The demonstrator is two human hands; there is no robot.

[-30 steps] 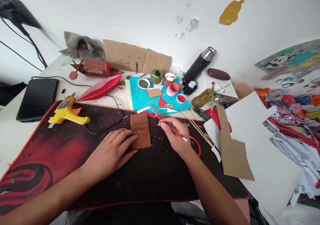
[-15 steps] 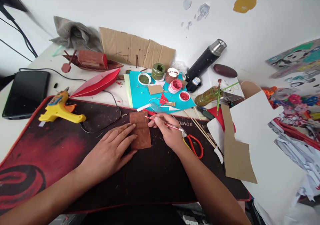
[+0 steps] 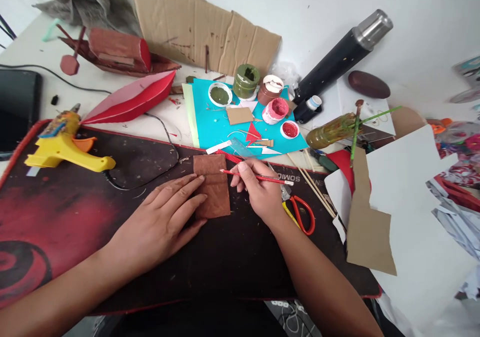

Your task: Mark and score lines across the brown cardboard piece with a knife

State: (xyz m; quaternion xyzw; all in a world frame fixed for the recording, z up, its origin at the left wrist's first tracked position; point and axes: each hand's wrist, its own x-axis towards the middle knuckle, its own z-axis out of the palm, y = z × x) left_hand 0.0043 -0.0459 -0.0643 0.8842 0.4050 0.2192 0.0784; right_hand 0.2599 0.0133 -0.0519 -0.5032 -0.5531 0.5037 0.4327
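Note:
A brown-painted rectangular piece (image 3: pixel 214 199), probably card, lies on the dark desk mat (image 3: pixel 225 267) with a crease across it. My left hand (image 3: pixel 165 212) rests flat, its outstretched fingertips on the piece's left edge. In my right hand (image 3: pixel 260 187) a red pencil (image 3: pixel 258 176) is pinched between thumb and fingers. Its tip is over the upper right part of the brown piece; whether it touches the surface I cannot tell. Just right of that wrist lie red-and-yellow-handled scissors (image 3: pixel 304 214).
A yellow glue gun (image 3: pixel 69 152) and its cord lie at left. Behind are a red paper boat (image 3: pixel 131 99), a brown model boat (image 3: pixel 120 52), and paint jars (image 3: pixel 246 81) on blue paper (image 3: pixel 204 127). At right stand a flask (image 3: pixel 333 59), a brush jar (image 3: pixel 330 129) and cut cardboard (image 3: pixel 371 237).
My view has shifted closer and lower. The pencil lies flatter across my right hand, its tip still over the brown piece. My left hand stays on the piece's left edge.

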